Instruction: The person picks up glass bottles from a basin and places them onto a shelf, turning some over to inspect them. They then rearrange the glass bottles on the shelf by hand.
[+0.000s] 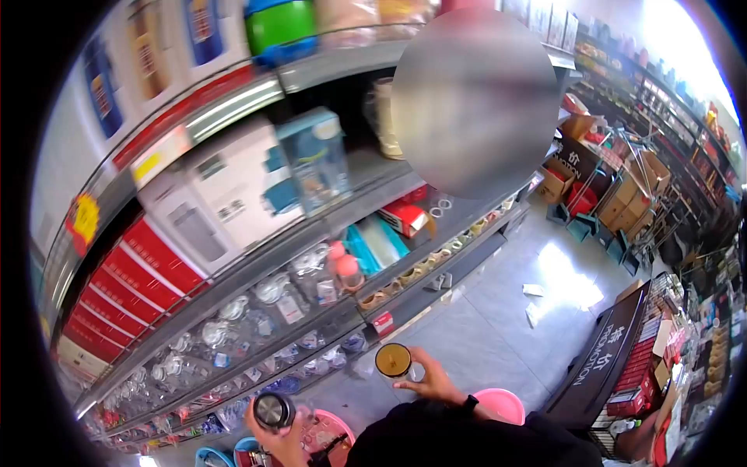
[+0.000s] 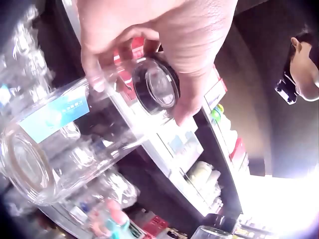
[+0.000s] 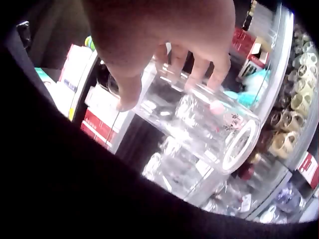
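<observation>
My left hand grips a clear, tall jar near its dark round lid. The left wrist view has this jar's see-through body tilted, with a light blue label near the base. Thumb and fingers of the hand go round the lid end. In my right hand is another clear jar, its amber-brown round top facing up in the head view. The right wrist view has its body between thumb and fingers, with small red and dark lettering near the base.
Shelves on the left hold clear glassware, red boxes and white boxes. Pink basins stand low down near me. A black promotion stand is at the right, with cartons farther back. Paper scraps lie on the floor.
</observation>
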Motion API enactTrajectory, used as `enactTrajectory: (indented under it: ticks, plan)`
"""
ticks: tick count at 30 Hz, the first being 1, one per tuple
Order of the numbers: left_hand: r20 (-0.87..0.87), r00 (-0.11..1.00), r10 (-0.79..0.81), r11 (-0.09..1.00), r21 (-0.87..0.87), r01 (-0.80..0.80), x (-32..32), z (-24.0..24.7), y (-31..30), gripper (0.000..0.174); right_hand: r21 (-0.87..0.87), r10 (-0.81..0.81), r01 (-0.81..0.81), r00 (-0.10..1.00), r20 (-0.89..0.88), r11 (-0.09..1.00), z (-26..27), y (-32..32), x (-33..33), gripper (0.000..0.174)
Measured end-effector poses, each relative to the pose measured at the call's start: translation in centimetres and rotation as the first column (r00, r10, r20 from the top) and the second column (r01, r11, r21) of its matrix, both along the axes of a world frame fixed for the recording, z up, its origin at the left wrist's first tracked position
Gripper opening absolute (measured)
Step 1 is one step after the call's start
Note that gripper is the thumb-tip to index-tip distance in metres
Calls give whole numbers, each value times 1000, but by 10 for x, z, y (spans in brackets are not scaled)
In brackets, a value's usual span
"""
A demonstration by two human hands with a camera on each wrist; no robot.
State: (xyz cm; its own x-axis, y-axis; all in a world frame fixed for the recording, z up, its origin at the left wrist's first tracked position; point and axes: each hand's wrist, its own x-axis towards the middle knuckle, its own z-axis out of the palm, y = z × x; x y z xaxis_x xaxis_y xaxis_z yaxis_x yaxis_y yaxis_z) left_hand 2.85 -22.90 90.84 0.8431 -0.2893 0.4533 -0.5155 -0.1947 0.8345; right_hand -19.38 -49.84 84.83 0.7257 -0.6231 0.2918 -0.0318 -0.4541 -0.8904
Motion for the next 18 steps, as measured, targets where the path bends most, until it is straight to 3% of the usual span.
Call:
enactTrajectory:
  ticks: [1, 3, 6, 9, 11, 13, 18]
  plan:
    - [17, 1000, -7, 1000, 28, 7, -9, 2, -36, 85, -5, -24, 24, 999, 30, 1000, 3, -23, -13, 75]
    - [-162, 982, -101, 992, -96, 86, -32, 9, -114, 86, 56, -61, 58, 996, 58, 997, 10, -62, -40, 75]
    - [-106, 943, -315, 949, -43, 312, -55, 9, -211, 87, 12, -108, 107, 993, 50, 994, 6, -129, -72, 83]
    - [-53, 881, -470, 881, 27, 472, -83, 16, -285, 88, 11, -215, 215, 977, -1, 977, 18, -163, -106, 81]
    - [-171, 814, -555, 830, -57, 554, -105, 25, -333, 87, 43, -323, 323, 946, -11, 945, 16, -187, -119, 79]
    - [-260, 738, -623, 780, -131, 612, -117, 26, -374, 86, 141, -351, 352, 936, -37, 925, 3, -212, -131, 75]
    - [-236, 631, -739, 662, -77, 746, -119, 5, -476, 84, 285, -419, 403, 908, -6, 870, -21, -296, -138, 69]
